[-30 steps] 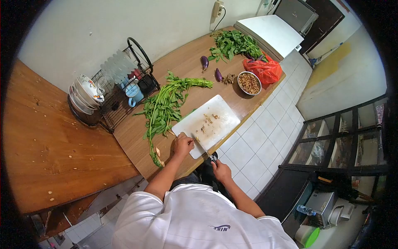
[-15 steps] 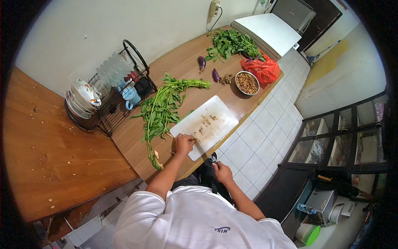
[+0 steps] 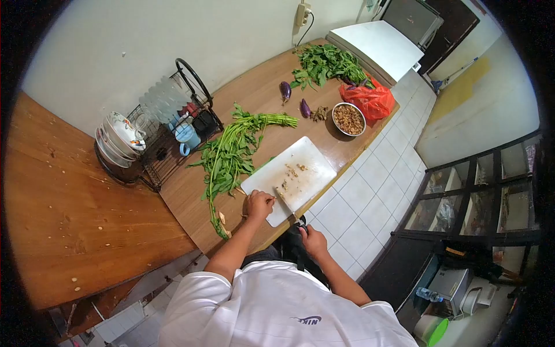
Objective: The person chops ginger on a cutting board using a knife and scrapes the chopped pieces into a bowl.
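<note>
On the wooden table, a white cutting board (image 3: pixel 315 168) carries small chopped brown bits (image 3: pixel 292 172). My right hand (image 3: pixel 314 242) is closed around the dark handle of a knife (image 3: pixel 296 218) at the board's near edge, its blade lying over the board. My left hand (image 3: pixel 260 205) rests at the board's left corner, fingertips pinched together by the blade; whatever small piece they hold is too small to make out. Long-stemmed leafy greens (image 3: pixel 231 153) lie beyond my left hand, and pale scraps (image 3: pixel 222 218) lie beside it.
A metal bowl (image 3: pixel 348 120) of chopped brown pieces stands near the right edge. Two eggplants (image 3: pixel 285 91), more greens (image 3: pixel 326 63) and a red plastic bag (image 3: pixel 370 101) lie farther back. A dish rack (image 3: pixel 153 170) with bowls and cups stands at left.
The view has shifted slightly. My left fingertips have drawn back a little from the blade, and the knife has moved slightly on the board. Everything else stays put.
</note>
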Action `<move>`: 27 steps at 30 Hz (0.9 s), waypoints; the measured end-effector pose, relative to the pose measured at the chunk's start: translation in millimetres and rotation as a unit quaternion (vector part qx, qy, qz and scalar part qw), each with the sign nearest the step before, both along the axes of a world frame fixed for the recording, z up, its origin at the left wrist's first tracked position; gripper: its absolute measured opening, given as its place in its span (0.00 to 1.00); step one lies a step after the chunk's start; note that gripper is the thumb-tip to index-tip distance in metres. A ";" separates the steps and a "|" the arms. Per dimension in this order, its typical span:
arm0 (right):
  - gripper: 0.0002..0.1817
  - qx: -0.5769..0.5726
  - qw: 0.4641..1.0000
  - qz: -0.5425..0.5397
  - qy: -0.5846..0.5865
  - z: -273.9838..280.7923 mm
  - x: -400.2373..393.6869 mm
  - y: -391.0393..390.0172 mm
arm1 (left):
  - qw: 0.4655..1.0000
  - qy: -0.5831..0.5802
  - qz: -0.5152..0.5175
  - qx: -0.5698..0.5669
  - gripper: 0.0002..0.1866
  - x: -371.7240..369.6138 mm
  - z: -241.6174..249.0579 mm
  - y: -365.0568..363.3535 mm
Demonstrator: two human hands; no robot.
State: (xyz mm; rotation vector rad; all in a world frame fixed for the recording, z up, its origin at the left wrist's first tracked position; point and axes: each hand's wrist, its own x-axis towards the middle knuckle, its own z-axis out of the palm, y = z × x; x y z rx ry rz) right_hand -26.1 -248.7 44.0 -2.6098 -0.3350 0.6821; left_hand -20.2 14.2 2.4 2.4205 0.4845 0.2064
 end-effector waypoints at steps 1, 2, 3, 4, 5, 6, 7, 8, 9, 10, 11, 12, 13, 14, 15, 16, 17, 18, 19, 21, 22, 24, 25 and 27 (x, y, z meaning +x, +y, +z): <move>0.25 0.000 1.000 -0.017 0.010 1.2 0.5 -3.3 | 1.000 -0.001 0.002 0.000 0.05 0.5 -2.8 1.0; 0.25 -0.001 1.000 -0.015 0.009 1.0 1.8 -5.0 | 1.000 -0.018 0.005 -0.001 0.05 0.8 -6.4 0.9; 0.25 0.013 1.000 -0.007 0.015 0.6 1.8 -7.6 | 0.999 -0.033 0.008 -0.002 0.05 -0.7 -9.5 -0.5; 0.26 0.028 0.999 0.000 0.022 0.5 0.4 -10.3 | 0.999 -0.031 0.009 -0.005 0.05 -2.6 -12.6 -2.1; 0.26 0.026 0.999 0.001 0.023 0.3 -1.0 -11.8 | 0.999 -0.039 0.018 -0.016 0.05 -2.1 -15.1 -2.2; 0.26 0.023 0.999 0.012 0.020 -1.4 -2.5 -12.7 | 0.998 -0.048 0.026 -0.026 0.04 -0.5 -12.6 -1.7; 0.26 0.021 0.999 0.023 0.018 -3.1 -4.3 -13.9 | 0.998 -0.048 0.027 -0.026 0.04 -0.7 -10.0 -1.6; 0.26 0.021 0.999 0.022 0.018 -4.7 -5.7 -15.3 | 0.998 -0.034 0.037 -0.027 0.05 -1.1 -7.2 -1.9; 0.26 0.014 0.999 0.021 0.028 -4.3 -7.2 -15.5 | 0.998 -0.021 0.046 -0.029 0.05 -1.0 -9.0 -2.4; 0.25 0.007 0.999 0.020 0.040 -4.3 -8.6 -15.2 | 0.998 -0.020 0.045 -0.030 0.05 -0.1 -11.1 -2.1; 0.25 0.006 0.999 0.019 0.041 -6.0 -8.4 -12.6 | 0.998 -0.032 0.039 -0.023 0.05 0.4 -13.4 -1.0; 0.25 -0.003 0.999 0.027 0.030 -7.8 -6.3 -7.8 | 0.998 -0.043 0.033 -0.017 0.05 0.7 -10.4 -1.5; 0.24 -0.012 0.999 0.035 0.019 -9.4 -4.9 -5.0 | 0.999 -0.041 0.031 -0.019 0.05 1.1 -7.9 -2.6; 0.24 -0.014 0.999 0.034 0.021 -10.2 -3.2 -3.8 | 0.999 -0.029 0.027 -0.017 0.05 1.3 -5.3 -3.0; 0.24 -0.017 0.999 0.039 0.010 -11.1 -1.3 -1.1 | 0.999 -0.017 0.024 -0.013 0.05 -0.6 -2.7 -2.7; 0.24 -0.018 0.999 0.045 -0.001 -11.4 -1.5 2.9 | 1.000 -0.015 0.026 -0.011 0.05 -3.5 0.6 -2.2; 0.24 -0.014 0.999 0.046 0.001 -9.3 -2.3 3.6 | 1.000 -0.017 0.019 -0.006 0.05 -4.9 4.8 -1.4; 0.24 -0.017 0.999 0.039 0.003 -7.4 -0.7 -0.4 | 1.000 -0.020 0.013 -0.002 0.06 -4.3 6.7 -0.1; 0.23 -0.020 0.999 0.030 0.006 -6.0 1.3 -4.6 | 1.000 -0.020 0.014 0.000 0.06 -3.5 8.1 0.7; 0.24 -0.021 1.000 0.003 0.016 -6.5 7.2 -8.5 | 0.999 -0.006 0.021 -0.032 0.06 -5.3 5.4 -1.3; 0.24 0.001 1.000 0.005 0.011 -6.6 9.8 -10.4 | 0.999 -0.004 0.021 -0.032 0.06 -5.5 1.9 -1.2; 0.25 0.015 1.000 0.015 0.014 -6.5 9.2 -11.6 | 0.999 -0.027 0.022 -0.035 0.06 -3.6 -1.3 -0.4; 0.25 0.014 1.000 0.015 0.014 -5.4 7.2 -12.1 | 0.999 -0.027 0.023 -0.035 0.06 -4.1 -0.2 -0.4; 0.25 0.008 0.999 0.029 0.032 -2.0 1.3 -13.0 | 0.997 -0.028 0.042 -0.052 0.04 -4.3 0.4 0.6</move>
